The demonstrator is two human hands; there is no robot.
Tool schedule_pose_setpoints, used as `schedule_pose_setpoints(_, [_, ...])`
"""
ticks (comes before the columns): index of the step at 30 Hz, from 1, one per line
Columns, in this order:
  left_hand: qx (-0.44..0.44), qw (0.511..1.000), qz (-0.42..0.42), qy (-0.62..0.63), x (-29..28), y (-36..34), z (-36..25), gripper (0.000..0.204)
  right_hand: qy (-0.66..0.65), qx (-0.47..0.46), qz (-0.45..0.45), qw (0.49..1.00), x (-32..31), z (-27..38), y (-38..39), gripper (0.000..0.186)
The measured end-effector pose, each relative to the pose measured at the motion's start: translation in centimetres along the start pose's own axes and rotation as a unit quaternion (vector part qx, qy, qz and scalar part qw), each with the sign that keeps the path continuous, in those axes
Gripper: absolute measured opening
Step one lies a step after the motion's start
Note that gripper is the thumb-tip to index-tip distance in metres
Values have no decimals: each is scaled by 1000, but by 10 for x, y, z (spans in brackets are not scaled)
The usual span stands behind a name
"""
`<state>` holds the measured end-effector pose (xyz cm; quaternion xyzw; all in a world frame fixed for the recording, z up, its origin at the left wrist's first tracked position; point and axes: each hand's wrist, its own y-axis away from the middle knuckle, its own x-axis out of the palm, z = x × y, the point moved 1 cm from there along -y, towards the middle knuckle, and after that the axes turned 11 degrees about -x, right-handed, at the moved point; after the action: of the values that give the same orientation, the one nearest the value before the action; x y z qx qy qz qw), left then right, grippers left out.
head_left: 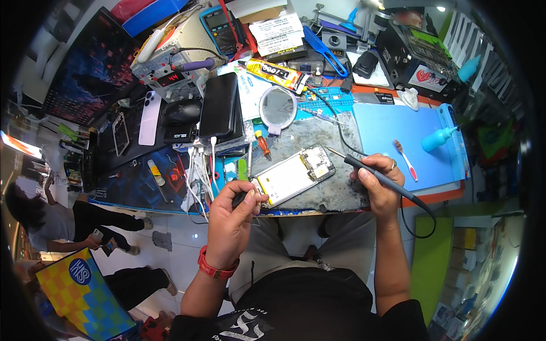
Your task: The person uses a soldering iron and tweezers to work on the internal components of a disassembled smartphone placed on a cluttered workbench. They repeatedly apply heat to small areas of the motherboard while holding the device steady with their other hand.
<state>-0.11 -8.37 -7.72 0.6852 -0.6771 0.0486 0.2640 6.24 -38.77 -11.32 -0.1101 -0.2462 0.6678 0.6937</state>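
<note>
An opened phone with its back off, showing battery and inner boards, lies diagonally on a stained grey mat. My left hand is closed at its lower left end, on a small dark object that I cannot make out. My right hand grips a dark grey soldering iron, its metal tip pointing up-left beside the phone's top end. The iron's cable loops below my hand. A screwdriver with an orange handle lies just above the phone, below a round magnifier.
A blue mat on the right holds a toothbrush and blue bottle. Behind are a power supply, glue tube and meter. A dark phone and white cables stand left. People are at the lower left.
</note>
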Motion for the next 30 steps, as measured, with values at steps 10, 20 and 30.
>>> schedule_pose_setpoints(10, [-2,972,105,212,-1,-2,-6,14,-24,-16,16,999,-1,2,0,23])
schedule_pose_setpoints(20, [3,970,192,150,42,2,-3,16,-33,-92,247,964,33,28,-10,46])
schedule_pose_setpoints(30, [-35,968,206,137,45,9,7,15,-67,-17,210,975,26,40,0,42])
